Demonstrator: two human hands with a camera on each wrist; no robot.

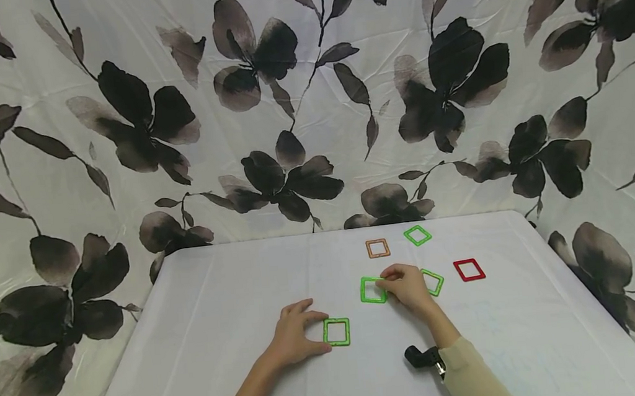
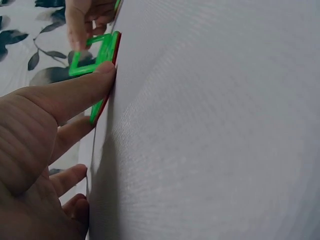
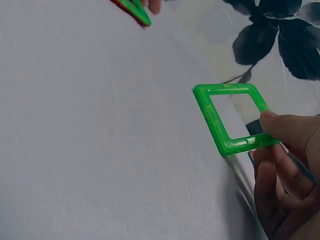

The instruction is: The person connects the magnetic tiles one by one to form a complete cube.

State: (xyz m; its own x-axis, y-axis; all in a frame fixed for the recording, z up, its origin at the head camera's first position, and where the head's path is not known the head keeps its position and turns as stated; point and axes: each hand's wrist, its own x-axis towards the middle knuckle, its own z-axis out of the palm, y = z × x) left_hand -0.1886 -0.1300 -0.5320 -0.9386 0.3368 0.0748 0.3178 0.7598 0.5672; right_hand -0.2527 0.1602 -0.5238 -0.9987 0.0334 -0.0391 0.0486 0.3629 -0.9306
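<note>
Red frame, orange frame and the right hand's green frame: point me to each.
Red frame (image 1: 474,278): head view, lower edge.
Orange frame (image 1: 380,255): head view, lower edge.
Pinched green frame (image 3: 215,120): right wrist view, left side.

Glossy, smooth plastic now on the green squares (image 3: 212,119), light glinting along one rim; the red square (image 1: 474,278) and orange square (image 1: 379,256) look plastic too. The white surface (image 2: 200,120) shows matt, finely grained like fabric. Behind, the curtain (image 1: 345,127) looks creased cloth, faintly shiny; the sleeves (image 1: 473,372), matt cloth.
</note>
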